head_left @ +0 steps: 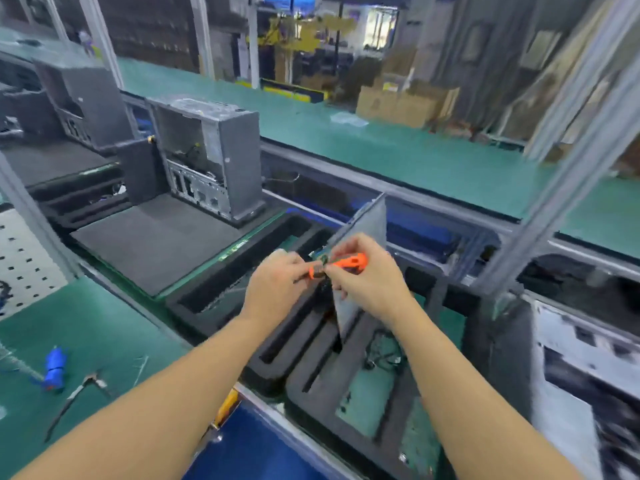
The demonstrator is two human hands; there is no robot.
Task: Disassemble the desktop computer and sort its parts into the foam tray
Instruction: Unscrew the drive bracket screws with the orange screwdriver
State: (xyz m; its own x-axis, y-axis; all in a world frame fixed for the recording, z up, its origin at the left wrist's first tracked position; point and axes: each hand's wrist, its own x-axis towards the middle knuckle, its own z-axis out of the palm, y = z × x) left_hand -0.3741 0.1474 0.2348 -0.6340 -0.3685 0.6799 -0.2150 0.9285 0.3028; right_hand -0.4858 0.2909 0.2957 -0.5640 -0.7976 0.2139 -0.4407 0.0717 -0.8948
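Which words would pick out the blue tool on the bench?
Find the green mat left of the black foam tray, below the white pegboard. The blue tool lies near its left edge. Unlike the thin metal pliers beside it, it is stubby and bright blue.

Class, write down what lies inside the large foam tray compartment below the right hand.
Black cables lie at the foam tray compartment's far end, over a green floor. The right forearm hides its right edge. Left hand and right hand hold an orange screwdriver above.

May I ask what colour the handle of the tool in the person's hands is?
The tool has an orange handle; head view.
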